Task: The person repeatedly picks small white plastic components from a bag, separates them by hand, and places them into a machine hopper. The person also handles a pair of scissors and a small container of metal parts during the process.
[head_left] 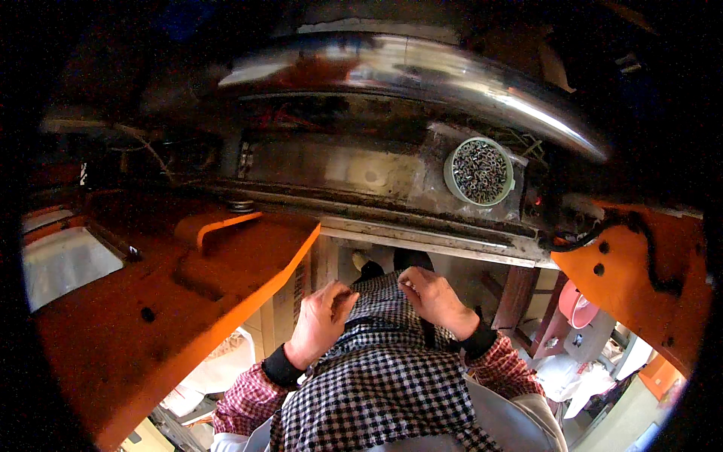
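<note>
Above my lap, both hands are raised over a black-and-white checked apron (376, 384). My left hand (318, 320) has its fingers curled in, with thumb and fingertips close together. Opposite it, my right hand (440, 301) is bent at the wrist and its fingers fold down in a pinch. The hands are apart from each other. Whatever lies between the fingertips of either hand, if anything, is too small or hidden to make out. Beyond my right hand, a round pale green tub (450, 188) sits on the machine bed, filled with small ring-shaped metal parts (480, 169).
A shiny curved metal cylinder (392, 64) spans the far side above the metal bed (324, 162). Orange machine panels (248, 301) flank me at left and right (640, 248). A pink round container (578, 305) and white plastic bags (572, 377) lie lower right. A cardboard box (279, 320) stands at left.
</note>
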Motion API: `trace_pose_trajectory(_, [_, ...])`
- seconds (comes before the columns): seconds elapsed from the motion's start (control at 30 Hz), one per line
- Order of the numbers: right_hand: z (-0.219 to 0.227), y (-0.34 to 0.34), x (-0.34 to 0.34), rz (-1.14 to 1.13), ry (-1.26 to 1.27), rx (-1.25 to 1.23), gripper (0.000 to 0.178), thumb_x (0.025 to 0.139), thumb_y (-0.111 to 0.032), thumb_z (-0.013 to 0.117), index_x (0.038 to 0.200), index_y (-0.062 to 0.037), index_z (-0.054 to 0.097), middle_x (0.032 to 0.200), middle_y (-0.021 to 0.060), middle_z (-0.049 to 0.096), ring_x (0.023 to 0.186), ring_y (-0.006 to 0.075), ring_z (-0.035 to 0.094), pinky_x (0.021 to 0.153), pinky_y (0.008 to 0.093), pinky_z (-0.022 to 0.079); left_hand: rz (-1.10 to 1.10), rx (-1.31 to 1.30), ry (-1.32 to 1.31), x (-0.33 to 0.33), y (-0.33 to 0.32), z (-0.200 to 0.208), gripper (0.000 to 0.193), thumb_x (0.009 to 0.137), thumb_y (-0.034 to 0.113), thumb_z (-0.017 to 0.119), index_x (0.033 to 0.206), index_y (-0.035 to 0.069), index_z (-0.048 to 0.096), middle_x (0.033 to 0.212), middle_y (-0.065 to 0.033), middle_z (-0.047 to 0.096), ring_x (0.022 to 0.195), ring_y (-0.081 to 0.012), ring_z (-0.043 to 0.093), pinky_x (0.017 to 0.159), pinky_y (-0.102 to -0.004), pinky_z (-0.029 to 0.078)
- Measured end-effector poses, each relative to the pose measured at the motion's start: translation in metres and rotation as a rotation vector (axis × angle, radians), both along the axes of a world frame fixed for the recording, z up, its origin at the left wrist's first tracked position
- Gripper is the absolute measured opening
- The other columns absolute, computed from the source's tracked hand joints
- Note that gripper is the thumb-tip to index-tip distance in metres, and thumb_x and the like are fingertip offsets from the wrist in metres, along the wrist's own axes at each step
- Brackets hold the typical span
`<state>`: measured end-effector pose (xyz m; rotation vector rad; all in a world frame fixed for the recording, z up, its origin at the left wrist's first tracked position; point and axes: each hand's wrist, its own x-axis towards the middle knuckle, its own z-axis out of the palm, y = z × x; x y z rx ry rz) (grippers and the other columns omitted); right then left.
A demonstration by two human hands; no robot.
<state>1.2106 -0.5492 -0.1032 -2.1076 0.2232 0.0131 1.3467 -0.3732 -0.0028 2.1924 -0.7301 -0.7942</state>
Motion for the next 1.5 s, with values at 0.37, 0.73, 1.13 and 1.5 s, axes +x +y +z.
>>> trace_pose_trajectory(0.37, [-0.003, 0.002, 0.01, 0.061, 0.073, 0.017, 0.015, 0.084, -0.007, 0.059, 0.095, -0.0044, 0.049, 0.083, 0.0125, 0.056, 0.073, 0.0298, 0.06, 0.061, 0.0375, 0.049, -0.017, 0.075, 0.123, -0.004, 0.002, -0.01, 0.012, 0.083, 0.009, 0.062, 0.088, -0.001, 0.057, 0.077, -0.0168, 0.061, 0.065, -0.0306, 0.06, 0.057, -0.0344, 0.047])
trace_pose_trajectory(0.73, [0.009, 0.0, 0.016, 0.076, -0.012, -0.042, 0.015, 0.084, -0.017, 0.059, 0.095, -0.0079, 0.054, 0.086, 0.0119, 0.06, 0.076, 0.0315, 0.06, 0.065, 0.0401, 0.051, -0.048, 0.052, 0.144, -0.009, 0.003, -0.005, 0.011, 0.083, 0.008, 0.062, 0.089, 0.0, 0.057, 0.079, -0.0172, 0.06, 0.068, -0.0309, 0.06, 0.058, -0.0348, 0.047])
trace_pose_trajectory(1.13, [0.06, -0.013, 0.007, 0.094, -0.217, -0.178, 0.015, 0.082, -0.018, 0.057, 0.09, -0.0061, 0.061, 0.092, 0.0044, 0.059, 0.086, 0.0207, 0.058, 0.071, 0.031, 0.051, -0.132, -0.002, 0.065, -0.021, 0.005, 0.013, 0.013, 0.083, 0.008, 0.061, 0.091, -0.002, 0.057, 0.082, -0.0196, 0.062, 0.072, -0.0328, 0.062, 0.061, -0.0358, 0.048])
trace_pose_trajectory(1.5, [0.046, -0.015, -0.012, 0.019, -0.124, -0.154, 0.013, 0.081, -0.015, 0.059, 0.088, -0.0041, 0.058, 0.088, 0.008, 0.057, 0.084, 0.0259, 0.058, 0.075, 0.0345, 0.049, -0.209, -0.003, 0.09, -0.024, 0.004, 0.0, 0.017, 0.083, 0.012, 0.062, 0.092, -0.001, 0.057, 0.082, -0.0192, 0.061, 0.074, -0.0351, 0.061, 0.064, -0.0385, 0.048])
